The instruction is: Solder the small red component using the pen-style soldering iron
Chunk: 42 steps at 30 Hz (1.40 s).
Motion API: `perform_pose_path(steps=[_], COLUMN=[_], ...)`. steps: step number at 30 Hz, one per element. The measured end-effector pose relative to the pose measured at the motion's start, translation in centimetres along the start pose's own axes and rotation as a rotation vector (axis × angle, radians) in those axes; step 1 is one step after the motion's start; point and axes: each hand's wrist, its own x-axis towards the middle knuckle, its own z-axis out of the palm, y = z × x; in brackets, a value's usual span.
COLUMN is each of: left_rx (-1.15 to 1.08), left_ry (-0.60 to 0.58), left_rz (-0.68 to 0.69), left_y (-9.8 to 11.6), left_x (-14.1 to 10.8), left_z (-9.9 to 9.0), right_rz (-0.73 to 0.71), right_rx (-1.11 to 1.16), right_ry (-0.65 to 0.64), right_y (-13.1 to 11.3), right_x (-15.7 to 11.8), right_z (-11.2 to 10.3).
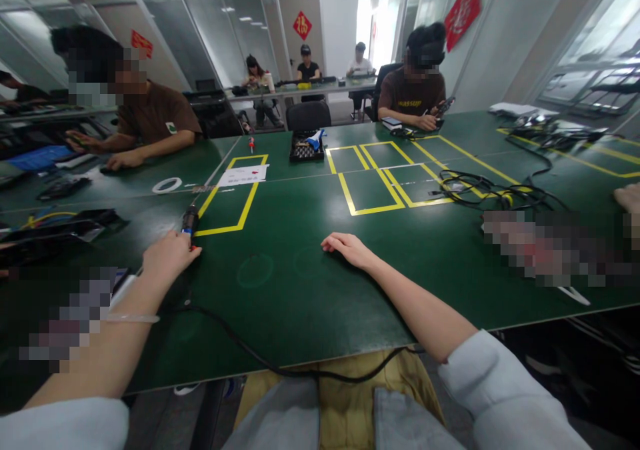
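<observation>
Black and blue, the tool (189, 222) sits at eleven o'clock; our left hand (167, 260) holds it, fingers wrapped round, maybe so it won't slip. Near twelve, our right hand (350, 249) rests on the green table (300, 317), fingers bent; we can't tell how wide.

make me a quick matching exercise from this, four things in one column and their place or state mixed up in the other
Column 1
1. left grip
2. right grip
3. white paper sheet
4. black tray

Column 2
a. lying across a yellow tape outline
b. over the green table, with no object seen in it
c. bearing a blue-and-white item
d. closed on a black-and-blue tool

Right pairs: 1-d, 2-b, 3-a, 4-c
</observation>
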Motion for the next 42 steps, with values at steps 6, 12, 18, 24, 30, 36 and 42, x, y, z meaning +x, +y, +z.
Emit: perform_pose_path(steps=[6,12,18,24,30,36,42], left_rx=[-0.108,-0.786,-1.288,-1.549,-1.636,-1.685,-1.660], left_ry=[0.059,0.047,-0.232,-0.531,-0.596,-0.605,-0.595], left_rz=[-0.072,0.429,0.686,0.670,0.560,0.530,0.540], left_y=[3.2,12.9,20.6,22.5,22.6,22.8,22.7], left_x=[-0.6,-3.4,-5.5,-5.8,-5.5,-5.1,-5.4], left_z=[-3.3,-6.2,-6.6,-4.0,-2.2,-1.2,-1.4], right_rz=[0.014,0.016,0.004,-0.006,-0.010,0.001,-0.045], right_rx=[0.002,0.070,0.367,0.476,0.396,0.243,0.094], right_ry=[-0.003,-0.016,-0.062,-0.201,-0.185,-0.054,0.004], right_y=[-0.2,-0.2,-0.5,-0.9,-0.4,0.1,-0.1], right_x=[0.1,0.2,0.4,0.4,0.6,0.8,0.7], right_z=[0.1,0.2,0.6,1.2,1.8,1.7,1.5])
